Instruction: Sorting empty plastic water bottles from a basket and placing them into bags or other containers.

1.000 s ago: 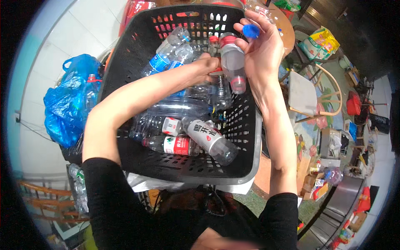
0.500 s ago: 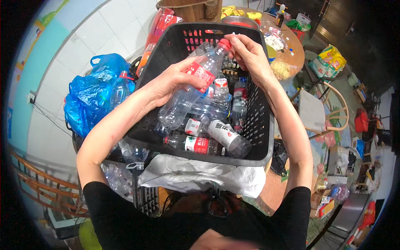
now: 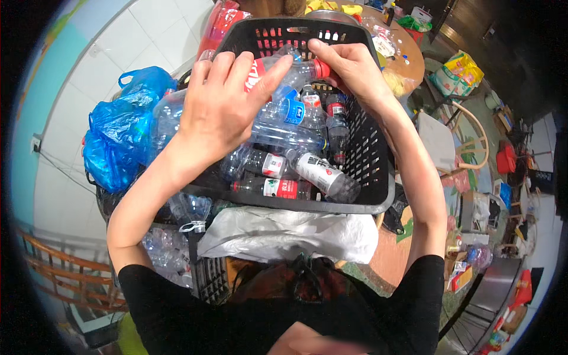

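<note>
A clear plastic bottle with a red label and red cap lies slanted across the upper part of a black crate. My left hand is curled over the bottle's body, back of the hand up, hiding most of it. At the cap, my right hand has its fingers bent against the side, with the thumb stretched above it. Below lie several empty bottles, among them a blue-labelled bottle, a white-labelled bottle and a red-labelled bottle.
Blue plastic bags stand left of the crate by a tiled wall. White sheeting lies along its near edge. Beyond it at right is a round table with clutter, then a chair. More bottles sit low at left.
My left hand has turned over the bottle, back upward. The bottle now lies flatter, its cap pointing right. The right thumb has moved off the top of the cap.
</note>
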`<state>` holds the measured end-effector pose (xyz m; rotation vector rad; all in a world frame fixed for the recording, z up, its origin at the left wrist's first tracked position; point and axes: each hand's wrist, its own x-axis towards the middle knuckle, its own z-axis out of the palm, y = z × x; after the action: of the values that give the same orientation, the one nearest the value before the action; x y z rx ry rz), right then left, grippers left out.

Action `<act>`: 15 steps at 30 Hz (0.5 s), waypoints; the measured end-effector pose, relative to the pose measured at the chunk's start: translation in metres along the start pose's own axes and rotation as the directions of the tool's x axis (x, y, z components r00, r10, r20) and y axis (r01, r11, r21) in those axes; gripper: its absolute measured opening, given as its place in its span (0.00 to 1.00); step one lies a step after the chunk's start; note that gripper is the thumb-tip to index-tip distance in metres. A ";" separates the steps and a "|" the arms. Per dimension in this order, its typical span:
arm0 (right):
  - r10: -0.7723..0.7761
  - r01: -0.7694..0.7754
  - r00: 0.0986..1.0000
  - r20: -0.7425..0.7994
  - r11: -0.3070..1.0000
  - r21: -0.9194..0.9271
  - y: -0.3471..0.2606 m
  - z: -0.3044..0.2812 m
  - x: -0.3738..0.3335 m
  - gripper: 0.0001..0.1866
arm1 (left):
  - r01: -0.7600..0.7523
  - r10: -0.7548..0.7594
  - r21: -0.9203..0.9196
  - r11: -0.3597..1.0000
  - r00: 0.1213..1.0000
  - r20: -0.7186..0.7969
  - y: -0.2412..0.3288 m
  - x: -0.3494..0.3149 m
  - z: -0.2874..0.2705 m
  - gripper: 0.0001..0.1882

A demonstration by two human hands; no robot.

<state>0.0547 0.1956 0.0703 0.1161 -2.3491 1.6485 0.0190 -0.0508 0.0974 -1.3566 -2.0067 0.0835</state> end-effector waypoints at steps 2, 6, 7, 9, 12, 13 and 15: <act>0.016 -0.032 0.994 -0.104 0.987 -0.156 -0.004 0.006 -0.001 0.29 | -0.034 0.046 0.147 0.989 0.996 -0.082 0.006 -0.007 -0.001 0.42; -0.248 0.245 0.966 -0.079 0.968 -0.048 -0.012 0.011 -0.011 0.27 | 0.127 -0.108 -0.285 0.950 0.991 0.080 -0.002 -0.001 -0.016 0.44; -0.280 0.275 0.958 -0.055 0.957 -0.091 -0.010 0.009 -0.010 0.26 | 0.108 -0.093 -0.349 0.931 0.994 0.059 -0.005 0.001 -0.018 0.44; -0.263 0.264 0.964 -0.032 0.965 0.012 -0.017 0.008 -0.016 0.23 | 0.100 -0.085 -0.359 0.928 0.995 0.058 -0.004 -0.001 -0.027 0.43; -0.156 0.156 0.986 0.050 0.988 0.008 -0.049 -0.009 -0.031 0.13 | 0.078 -0.113 -0.245 0.966 0.985 -0.132 0.006 -0.013 -0.030 0.41; -0.190 0.181 0.979 -0.078 0.977 -0.109 -0.050 -0.013 -0.036 0.14 | 0.063 -0.090 -0.195 0.979 0.987 -0.134 0.016 -0.018 -0.039 0.38; -0.286 0.219 0.914 -0.289 0.945 -0.241 -0.038 -0.016 -0.046 0.17 | 0.107 0.031 -0.377 0.920 0.939 0.341 0.036 -0.039 -0.065 0.23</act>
<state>0.1102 0.1934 0.0983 0.0991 -2.1332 1.1957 0.0934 -0.0880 0.1116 -1.6380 -2.4372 -0.1166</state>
